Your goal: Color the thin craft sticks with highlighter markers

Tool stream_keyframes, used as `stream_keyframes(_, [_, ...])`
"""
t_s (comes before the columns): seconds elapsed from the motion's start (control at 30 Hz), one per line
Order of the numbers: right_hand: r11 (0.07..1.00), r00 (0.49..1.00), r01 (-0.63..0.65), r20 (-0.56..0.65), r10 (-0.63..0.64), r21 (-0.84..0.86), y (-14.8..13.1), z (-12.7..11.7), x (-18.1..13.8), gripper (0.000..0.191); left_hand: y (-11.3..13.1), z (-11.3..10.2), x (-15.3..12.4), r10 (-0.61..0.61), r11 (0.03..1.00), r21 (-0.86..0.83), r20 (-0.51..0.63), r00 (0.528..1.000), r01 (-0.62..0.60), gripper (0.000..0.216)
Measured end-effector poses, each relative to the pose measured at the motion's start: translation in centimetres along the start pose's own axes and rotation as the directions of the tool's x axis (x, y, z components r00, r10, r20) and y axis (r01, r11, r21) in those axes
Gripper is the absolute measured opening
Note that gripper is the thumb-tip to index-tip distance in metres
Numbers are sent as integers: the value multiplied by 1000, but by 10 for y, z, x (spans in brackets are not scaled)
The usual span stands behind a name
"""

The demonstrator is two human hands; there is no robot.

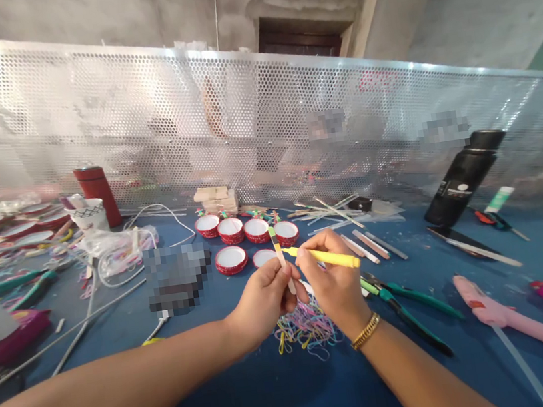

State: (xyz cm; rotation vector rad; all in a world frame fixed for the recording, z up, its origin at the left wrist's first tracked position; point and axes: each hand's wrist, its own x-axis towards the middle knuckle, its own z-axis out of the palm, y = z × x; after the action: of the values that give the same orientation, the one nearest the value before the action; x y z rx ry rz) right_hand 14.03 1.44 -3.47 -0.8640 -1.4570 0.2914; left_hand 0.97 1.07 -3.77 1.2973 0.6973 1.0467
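My left hand (264,295) is closed around a thin flat wooden stick (280,256) held upright, its top end coloured green and orange. My right hand (330,283), with a gold bracelet on the wrist, grips a yellow marker pen (327,257) whose tip touches the stick near its upper part. Both hands hover over a blue table (278,391), just above a heap of coloured rubber bands (305,328). Several small red round drums with white tops (231,230) stand just beyond the hands.
Green-handled pliers (407,309) and a pink glue gun (510,318) lie to the right. A black flask (464,177) stands at the back right, a red flask (98,194) and a paper cup (88,216) at the back left. A perforated metal screen (258,111) borders the table.
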Motion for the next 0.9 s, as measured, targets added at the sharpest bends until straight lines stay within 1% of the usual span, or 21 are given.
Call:
stream_keyframes(0.13, [998, 999, -43, 33, 42, 44, 3, 0, -1, 17, -4, -1, 1, 16, 999, 32, -4, 1000, -16, 35])
stream_keyframes(0.33, [997, 996, -66, 55, 64, 36, 11, 0, -6, 24, -10, -3, 3, 39, 995, 93, -3, 999, -39, 35])
stream_keyframes(0.53, [999, 998, -27, 64, 25, 31, 15, 2, -6, 24, -12, -4, 4, 68, 988, 136, 0, 998, -68, 38])
stream_keyframes(0.63, [1000, 999, 13, 40, -12, -26, 14, 1, -4, 24, -13, -4, 4, 76, 987, 143, -18, 997, -73, 39])
stream_keyframes(0.77, [992, 998, 52, -30, -56, -114, 13, -2, 1, 26, -10, -3, 4, 92, 991, 94, -18, 996, -90, 35])
stream_keyframes(0.83, [994, 998, 48, -43, -52, -99, 12, -2, 1, 26, -9, -2, 4, 87, 994, 73, -15, 996, -85, 34])
stream_keyframes(0.9, [997, 999, 39, -30, -41, -73, 10, -2, 0, 26, -8, -2, 3, 81, 994, 70, -15, 997, -79, 35])
